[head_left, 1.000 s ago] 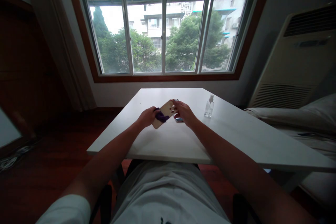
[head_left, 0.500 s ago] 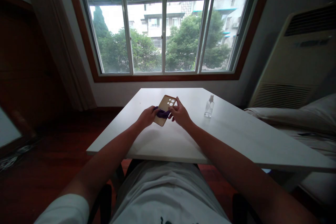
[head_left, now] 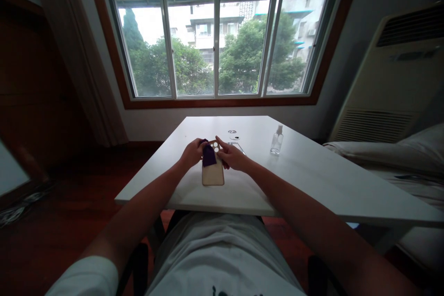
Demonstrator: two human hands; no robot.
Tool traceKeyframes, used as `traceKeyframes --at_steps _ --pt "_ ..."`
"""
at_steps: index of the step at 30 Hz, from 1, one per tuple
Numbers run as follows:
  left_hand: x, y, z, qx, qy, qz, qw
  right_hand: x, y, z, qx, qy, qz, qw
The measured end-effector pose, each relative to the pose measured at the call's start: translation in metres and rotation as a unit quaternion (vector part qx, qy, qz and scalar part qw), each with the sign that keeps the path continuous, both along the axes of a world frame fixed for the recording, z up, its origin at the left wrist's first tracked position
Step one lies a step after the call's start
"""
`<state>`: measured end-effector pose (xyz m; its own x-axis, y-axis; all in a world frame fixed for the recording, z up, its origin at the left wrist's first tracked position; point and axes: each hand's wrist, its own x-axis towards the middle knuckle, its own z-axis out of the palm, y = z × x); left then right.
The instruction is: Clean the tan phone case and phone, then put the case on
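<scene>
A tan phone case (head_left: 212, 177) with round camera holes is held up over the white table, its camera end away from me. My right hand (head_left: 233, 156) grips its right side near the holes, the forefinger stretched along the top. In my left hand (head_left: 193, 152) is a dark purple cloth (head_left: 209, 156), pinched at the case's upper left and draped over its face. Just beyond my right hand lies a flat, dark-edged thing (head_left: 237, 146), partly hidden.
Two small flat pieces (head_left: 234, 138) lie farther back on the white table (head_left: 291, 185). To the right stands a clear spray bottle (head_left: 276, 141). A window (head_left: 215, 46) is ahead, and a cushioned seat (head_left: 388, 157) adjoins the table's right side.
The phone case has come lower and nearer me and turned straighter. The bunched cloth now hangs flatter over it. Flat pieces behind the hands have come into view.
</scene>
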<state>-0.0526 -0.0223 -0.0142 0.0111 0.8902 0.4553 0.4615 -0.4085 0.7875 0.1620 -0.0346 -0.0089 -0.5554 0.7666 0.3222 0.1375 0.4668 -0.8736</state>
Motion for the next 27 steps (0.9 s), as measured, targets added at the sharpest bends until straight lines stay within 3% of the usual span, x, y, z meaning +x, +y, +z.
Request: traceKeyframes --at_steps 5,10,12,14,18,22,27 --pt "-0.002 -0.002 0.008 0.027 -0.019 0.053 0.998 -0.002 -0.003 0.002 -0.041 0.011 0.021 0.999" --pt "-0.011 0.0 0.014 0.028 -0.068 0.105 0.992 -0.004 -0.002 -0.002 -0.098 -0.067 0.08 0.99" --pt "-0.013 0.002 0.016 0.027 -0.094 0.112 0.989 -0.002 0.002 -0.001 -0.092 -0.052 0.037 0.994" --pt "-0.013 0.003 0.017 0.023 -0.12 0.106 0.987 0.001 0.007 0.002 -0.06 -0.012 -0.046 0.997" --pt "-0.01 0.002 0.017 0.015 -0.14 0.082 0.987 0.009 0.015 0.011 -0.026 0.062 -0.181 0.981" --pt "-0.008 0.0 0.015 0.025 -0.135 0.062 0.989 0.014 0.022 0.014 -0.015 0.099 -0.229 0.968" --pt "-0.007 -0.002 0.017 0.069 -0.18 0.082 0.978 0.014 0.026 0.011 -0.002 0.129 -0.268 0.955"
